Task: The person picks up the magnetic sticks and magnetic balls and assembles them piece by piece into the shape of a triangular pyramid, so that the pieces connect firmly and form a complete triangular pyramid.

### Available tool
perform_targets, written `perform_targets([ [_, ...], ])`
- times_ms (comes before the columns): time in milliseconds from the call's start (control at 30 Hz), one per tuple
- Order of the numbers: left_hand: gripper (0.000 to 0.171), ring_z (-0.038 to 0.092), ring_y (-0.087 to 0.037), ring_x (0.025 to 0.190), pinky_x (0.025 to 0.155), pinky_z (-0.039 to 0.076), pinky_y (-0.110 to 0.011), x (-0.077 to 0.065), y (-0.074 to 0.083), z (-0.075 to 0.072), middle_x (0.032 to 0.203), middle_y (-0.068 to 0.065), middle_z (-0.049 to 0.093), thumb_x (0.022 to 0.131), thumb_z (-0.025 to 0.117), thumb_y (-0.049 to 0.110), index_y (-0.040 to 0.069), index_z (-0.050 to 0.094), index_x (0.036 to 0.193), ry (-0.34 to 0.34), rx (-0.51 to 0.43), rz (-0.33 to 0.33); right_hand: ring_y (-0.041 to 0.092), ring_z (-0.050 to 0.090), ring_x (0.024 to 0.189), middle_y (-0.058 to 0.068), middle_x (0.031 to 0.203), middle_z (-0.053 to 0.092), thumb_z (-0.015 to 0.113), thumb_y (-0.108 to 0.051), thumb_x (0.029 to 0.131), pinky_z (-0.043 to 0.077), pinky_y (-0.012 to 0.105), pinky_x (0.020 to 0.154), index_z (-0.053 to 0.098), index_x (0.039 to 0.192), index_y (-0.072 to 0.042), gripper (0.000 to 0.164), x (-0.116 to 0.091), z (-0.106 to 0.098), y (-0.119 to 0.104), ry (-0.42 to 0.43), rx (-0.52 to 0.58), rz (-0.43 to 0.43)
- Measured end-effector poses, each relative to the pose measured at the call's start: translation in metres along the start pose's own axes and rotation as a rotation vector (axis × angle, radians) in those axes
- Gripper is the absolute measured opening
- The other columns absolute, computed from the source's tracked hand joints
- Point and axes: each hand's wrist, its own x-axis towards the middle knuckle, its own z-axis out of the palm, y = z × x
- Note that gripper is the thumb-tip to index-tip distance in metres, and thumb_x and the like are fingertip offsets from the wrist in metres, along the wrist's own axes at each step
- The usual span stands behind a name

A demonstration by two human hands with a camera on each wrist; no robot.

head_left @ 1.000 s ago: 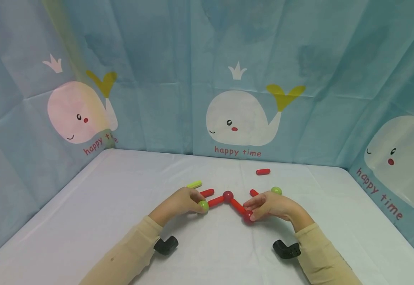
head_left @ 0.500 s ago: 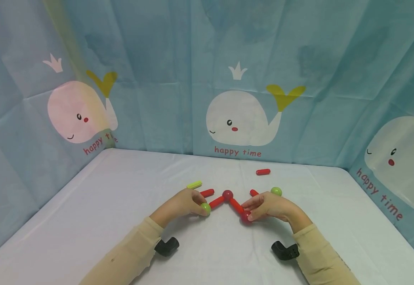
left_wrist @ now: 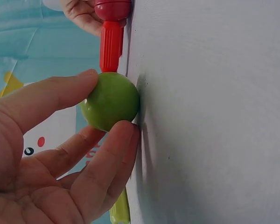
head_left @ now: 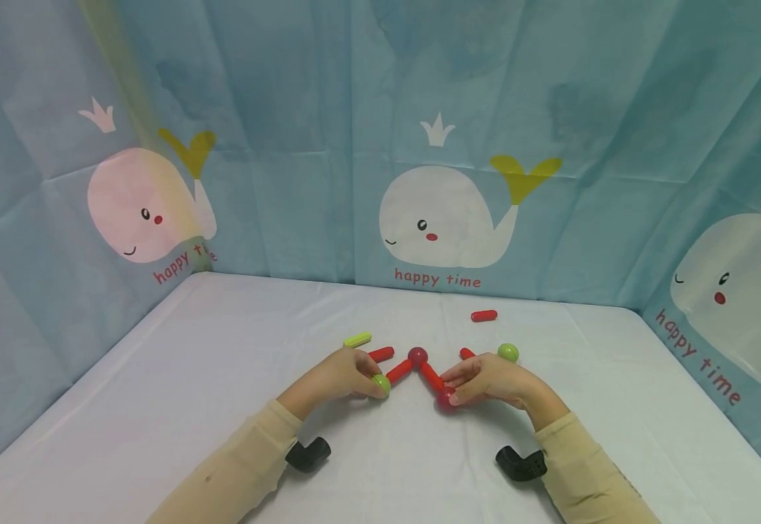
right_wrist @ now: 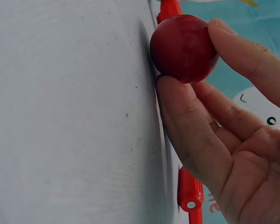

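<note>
Between thumb and fingers, my left hand pinches a green ball at the left end of a bent chain. A red rod runs from it to a dark red ball at the chain's far corner. From that corner a second red rod slants back toward the right hand. There my right hand pinches another dark red ball with its thumb and fingers. The chain forms an upside-down V low over the white table.
Behind the left hand lie a loose red rod and a yellow-green rod. A red rod and a green ball sit behind the right hand. Farther back is another red rod. A whale-print curtain borders the table.
The chain's two ends have come closer together, so its bend is sharper. My left hand has shifted slightly right and my right hand slightly left. The loose pieces have stayed put.
</note>
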Motion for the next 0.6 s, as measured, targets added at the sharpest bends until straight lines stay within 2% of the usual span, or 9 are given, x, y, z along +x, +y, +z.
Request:
perform_targets([
  [200, 0.033, 0.062, -0.016, 0.085, 0.076, 0.055, -0.031, 0.001, 0.000, -0.004, 0.100, 0.000, 0.067, 0.078, 0.084, 0.028, 0.014, 0.072, 0.105, 0.005, -0.029, -0.014, 0.016, 0.071, 0.095, 0.007, 0.108, 0.075, 0.078, -0.014, 0.084, 0.059, 0.034, 0.088, 0.068, 0.122, -0.001, 0.041, 0.000, 0.000, -0.002, 0.007, 0.001, 0.008],
  [433, 0.031, 0.062, -0.020, 0.095, 0.086, 0.056, -0.036, 0.013, -0.009, -0.019, 0.110, -0.006, 0.068, 0.084, 0.078, 0.019, 0.011, 0.070, 0.113, 0.194, -0.064, -0.025, 0.015, 0.071, 0.094, 0.007, 0.107, 0.075, 0.078, -0.015, 0.085, 0.059, 0.033, 0.087, 0.069, 0.121, -0.001, 0.040, 0.001, -0.001, -0.001, 0.000, -0.010, 0.006],
  [600, 0.032, 0.065, -0.019, 0.090, 0.084, 0.058, -0.033, 0.026, -0.014, -0.020, 0.109, -0.006, 0.068, 0.084, 0.079, 0.019, 0.011, 0.070, 0.113, 0.183, -0.073, -0.056, 0.015, 0.071, 0.093, 0.007, 0.106, 0.075, 0.078, -0.014, 0.085, 0.059, 0.032, 0.086, 0.069, 0.121, 0.000, 0.040, 0.001, -0.001, 0.001, 0.000, -0.008, -0.001],
])
